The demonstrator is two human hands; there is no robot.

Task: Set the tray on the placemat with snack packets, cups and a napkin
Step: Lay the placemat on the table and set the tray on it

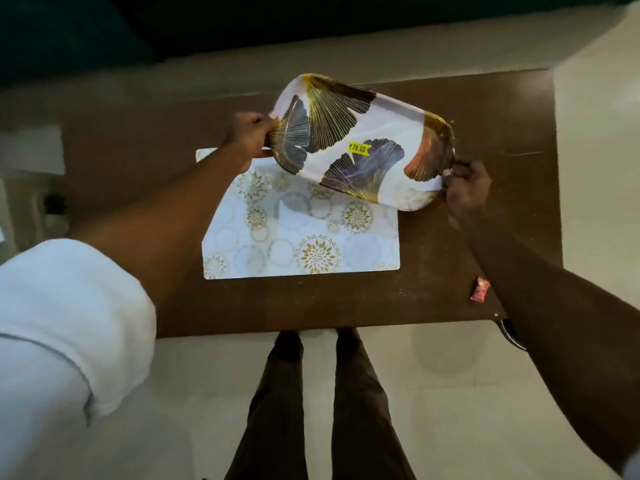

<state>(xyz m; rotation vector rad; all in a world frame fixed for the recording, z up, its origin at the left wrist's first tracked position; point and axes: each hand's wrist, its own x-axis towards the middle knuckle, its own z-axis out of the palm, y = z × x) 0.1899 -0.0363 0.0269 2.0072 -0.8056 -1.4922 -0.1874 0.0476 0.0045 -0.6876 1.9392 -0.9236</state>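
Note:
A white tray (391,119) printed with gold and dark fan-shaped leaves and a yellow price sticker hangs tilted above the far part of the table. My left hand (251,136) grips its left end and my right hand (465,188) grips its right end. Under the tray's near edge lies a white placemat (298,237) with gold floral circles, flat on the brown table (138,140). The tray hides the placemat's far right corner.
A small red snack packet (479,289) lies near the table's front right corner, beside my right forearm. My legs stand at the table's front edge on a pale floor. A white object (33,150) sits off the table's left side.

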